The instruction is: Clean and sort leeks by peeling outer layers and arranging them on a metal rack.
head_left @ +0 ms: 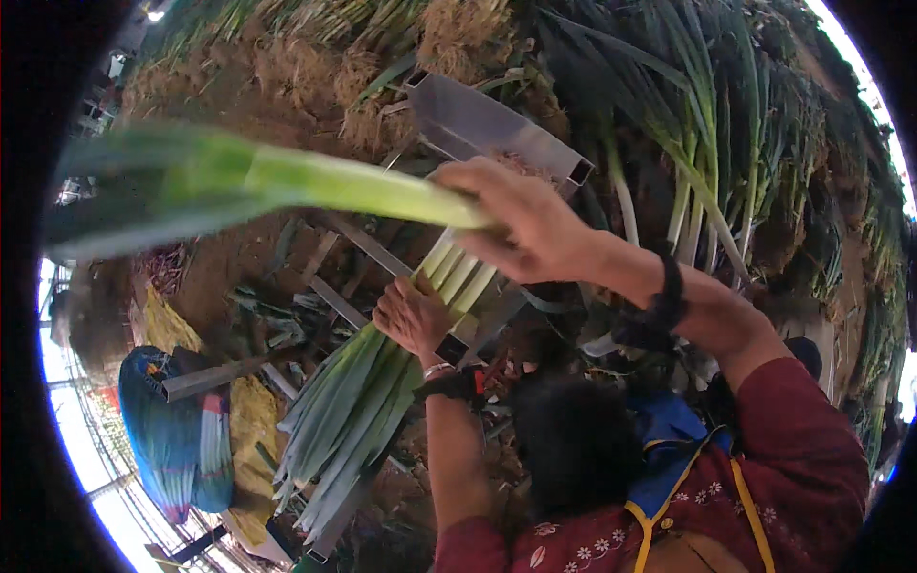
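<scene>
My right hand (525, 215) is closed around the pale stem of a single leek (334, 186). That leek points left, and its green leaves are smeared by motion. Below it, my left hand (413, 315) wraps over a bundle of leeks (353, 401) where the white stems turn to green. The bundle lies slantwise on a metal frame (358, 244), with its leaves fanned toward the lower left. Its white stems run up under my right hand, which partly hides their upper ends.
A metal trough (497, 119) forms the far part of the frame. Heaped leeks (707, 143) stand at the right, and more lie with roots outward at the back. A blue cloth bundle (158, 430) and a yellow sheet (253, 458) are at the left. Leaf scraps (277, 320) litter the ground.
</scene>
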`<control>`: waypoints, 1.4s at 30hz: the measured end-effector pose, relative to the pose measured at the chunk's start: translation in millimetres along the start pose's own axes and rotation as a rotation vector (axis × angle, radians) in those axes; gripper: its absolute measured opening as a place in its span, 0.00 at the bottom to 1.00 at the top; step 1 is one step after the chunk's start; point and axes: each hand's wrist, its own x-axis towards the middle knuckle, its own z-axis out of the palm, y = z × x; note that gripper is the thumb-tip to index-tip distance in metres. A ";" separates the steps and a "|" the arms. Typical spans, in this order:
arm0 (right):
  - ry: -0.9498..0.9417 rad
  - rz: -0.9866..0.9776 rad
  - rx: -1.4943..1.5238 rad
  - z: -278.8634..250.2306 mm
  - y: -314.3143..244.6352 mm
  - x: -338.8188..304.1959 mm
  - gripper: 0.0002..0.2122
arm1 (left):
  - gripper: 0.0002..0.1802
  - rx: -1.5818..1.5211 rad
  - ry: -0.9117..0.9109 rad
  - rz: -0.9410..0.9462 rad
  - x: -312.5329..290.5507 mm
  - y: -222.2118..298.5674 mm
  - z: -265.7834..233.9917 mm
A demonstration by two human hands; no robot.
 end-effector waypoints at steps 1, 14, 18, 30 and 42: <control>-0.011 -0.042 -0.036 16.4 -0.9 7.7 0.24 | 0.13 -0.016 0.024 0.008 -0.8 -6.2 1.4; 0.144 -0.022 0.049 156.1 -4.6 23.6 0.15 | 0.19 -0.219 0.072 0.130 -12.3 -11.8 -6.3; -0.001 -0.097 -0.119 153.2 27.9 16.5 0.17 | 0.20 -0.319 -0.067 0.080 -2.8 -0.4 -21.1; -0.327 0.024 -0.189 170.4 97.7 -27.6 0.14 | 0.17 -0.052 -0.199 -0.047 -1.8 -4.3 -5.6; -0.362 0.152 -0.289 169.9 125.8 -42.4 0.13 | 0.16 -0.140 -0.006 0.037 1.9 -3.8 -4.8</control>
